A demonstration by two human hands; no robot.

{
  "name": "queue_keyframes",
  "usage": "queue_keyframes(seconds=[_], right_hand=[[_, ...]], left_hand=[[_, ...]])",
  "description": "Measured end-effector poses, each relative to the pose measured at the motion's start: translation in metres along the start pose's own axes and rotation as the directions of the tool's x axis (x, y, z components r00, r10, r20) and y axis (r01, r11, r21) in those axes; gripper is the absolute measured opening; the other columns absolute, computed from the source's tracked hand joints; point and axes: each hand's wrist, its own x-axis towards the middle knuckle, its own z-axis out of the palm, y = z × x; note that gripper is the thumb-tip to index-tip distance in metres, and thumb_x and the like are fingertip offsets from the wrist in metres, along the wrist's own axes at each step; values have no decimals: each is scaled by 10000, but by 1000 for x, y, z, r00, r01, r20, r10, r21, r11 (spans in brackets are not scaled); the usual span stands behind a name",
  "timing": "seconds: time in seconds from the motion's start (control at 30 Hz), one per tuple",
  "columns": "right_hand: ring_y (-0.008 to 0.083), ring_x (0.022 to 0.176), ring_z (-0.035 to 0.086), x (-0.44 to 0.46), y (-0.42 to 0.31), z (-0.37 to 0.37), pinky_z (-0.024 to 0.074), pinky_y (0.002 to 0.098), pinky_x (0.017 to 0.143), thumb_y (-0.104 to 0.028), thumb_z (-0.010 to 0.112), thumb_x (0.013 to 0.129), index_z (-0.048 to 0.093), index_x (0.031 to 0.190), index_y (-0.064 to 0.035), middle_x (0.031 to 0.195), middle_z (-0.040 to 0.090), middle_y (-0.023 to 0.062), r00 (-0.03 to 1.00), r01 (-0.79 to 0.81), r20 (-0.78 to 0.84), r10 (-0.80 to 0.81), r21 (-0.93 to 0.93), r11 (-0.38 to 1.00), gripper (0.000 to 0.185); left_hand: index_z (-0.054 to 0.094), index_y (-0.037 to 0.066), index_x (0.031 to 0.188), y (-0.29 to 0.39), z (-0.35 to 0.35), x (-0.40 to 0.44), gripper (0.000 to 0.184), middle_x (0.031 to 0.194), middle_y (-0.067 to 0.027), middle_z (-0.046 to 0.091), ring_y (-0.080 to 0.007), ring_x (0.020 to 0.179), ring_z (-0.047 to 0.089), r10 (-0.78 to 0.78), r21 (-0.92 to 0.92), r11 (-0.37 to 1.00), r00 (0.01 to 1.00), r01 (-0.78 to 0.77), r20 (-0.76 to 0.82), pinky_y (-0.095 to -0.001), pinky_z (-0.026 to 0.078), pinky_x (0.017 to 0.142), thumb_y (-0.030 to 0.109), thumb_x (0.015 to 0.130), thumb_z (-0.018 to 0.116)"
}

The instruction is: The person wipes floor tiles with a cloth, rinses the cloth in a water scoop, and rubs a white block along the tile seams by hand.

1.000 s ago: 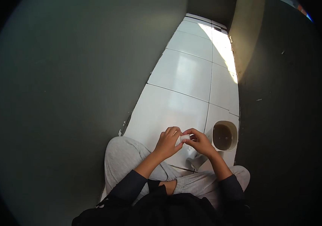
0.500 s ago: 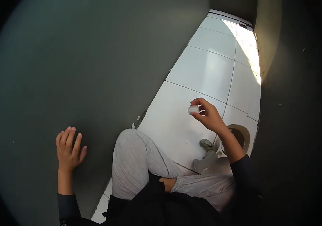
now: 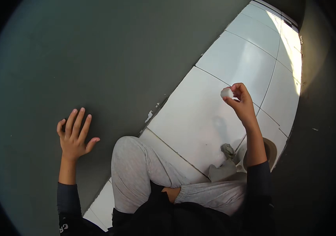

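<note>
My right hand (image 3: 243,104) pinches a small white rounded piece (image 3: 226,93) between thumb and fingers, held above the white floor tiles. What the piece is made of does not show. My left hand (image 3: 75,137) is open, fingers spread and thumb out, in front of the dark grey wall (image 3: 109,63). Whether its palm touches the wall I cannot tell. Below my right hand lies a crumpled grey-green cloth (image 3: 227,150), beside a beige round container (image 3: 270,151) partly hidden by my right forearm.
White tiles (image 3: 199,110) run in a narrow strip between the grey wall on the left and another dark surface (image 3: 313,157) on the right. My bent leg in grey trousers (image 3: 130,169) is close to the wall. White flakes (image 3: 149,117) mark the wall's lower edge. Sunlight falls on the far tiles.
The view has shifted, so the tile strip appears farther right. My left hand appears higher, its fingers more spread. My right hand still holds the white piece, now farther right and higher in view.
</note>
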Motion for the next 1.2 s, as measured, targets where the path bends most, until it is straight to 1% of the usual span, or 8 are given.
queue_keyframes(seconds=[0.33, 0.53, 0.67, 0.77, 0.87, 0.97, 1.13, 1.2], right_hand=[[119, 881, 538, -20, -40, 7, 449, 287, 799, -106, 587, 845, 548, 1086, -77, 929, 565, 19, 989, 16, 147, -13, -22, 1000, 246], [126, 873, 576, -111, -56, -64, 487, 266, 729, -48, 521, 865, 553, 1126, -82, 988, 556, 50, 972, -163, -162, 170, 57, 985, 265], [158, 869, 582, -173, -13, -87, 482, 301, 757, -50, 619, 778, 567, 1071, -50, 972, 568, 80, 872, -399, -377, 312, -181, 899, 297], [320, 929, 592, -179, 38, -94, 472, 392, 828, -63, 714, 631, 566, 1085, -43, 958, 589, 154, 942, -328, -261, 210, -594, 734, 478], [315, 903, 609, -174, 65, -87, 482, 375, 809, -61, 711, 622, 597, 1071, -54, 983, 618, 155, 972, -231, -223, 79, -824, 517, 464], [349, 983, 584, -169, 61, -84, 465, 394, 858, -167, 739, 615, 635, 1046, -54, 1020, 613, 186, 931, -343, -200, 305, -765, 545, 458], [337, 1001, 572, -168, 65, -82, 459, 392, 875, -183, 764, 616, 645, 1059, -48, 1121, 580, 142, 932, -333, -218, 289, -827, 452, 478], [331, 995, 567, -169, 66, -84, 453, 384, 883, -148, 775, 617, 641, 1061, -46, 1119, 563, 136, 974, -218, -154, 169, -844, 490, 475]], left_hand=[[565, 166, 1239, 5, 2, -1, 631, 1349, -30, 500, -198, 1264, 430, -49, -54, 998, 993, 43, -105, -412, 236, 1040, 641, 870, 374], [563, 137, 1230, 16, 16, 5, 583, 1319, -57, 522, -210, 1260, 438, -156, -178, 977, 959, 115, -236, -424, 241, 1034, 581, 882, 414], [566, 37, 1140, 109, 19, 50, 360, 1318, -128, 465, -338, 1285, 348, -352, -714, 678, 930, 177, -104, -487, 260, 1013, 188, 817, 619], [622, 29, 1024, 228, -6, 85, 311, 1273, -152, 477, -339, 1269, 350, -161, -934, 356, 987, 37, -22, -482, 282, 990, 237, 796, 664], [624, 7, 1010, 325, -36, 103, 523, 1156, -146, 524, -284, 1156, 433, 39, -981, 193, 999, 7, 15, -443, 333, 900, 478, 786, 644], [589, 32, 1027, 363, -65, 117, 584, 1021, -129, 591, -270, 996, 537, 138, -974, 205, 983, 91, 121, -431, 361, 776, 551, 763, 627], [556, 67, 972, 390, -61, 116, 468, 896, -96, 634, -271, 850, 603, 170, -961, 269, 979, 59, 108, -441, 368, 701, 484, 777, 637], [548, 73, 948, 393, -58, 118, 330, 891, -73, 627, -237, 835, 607, 212, -961, 273, 971, 47, 108, -453, 382, 696, 334, 777, 655]])
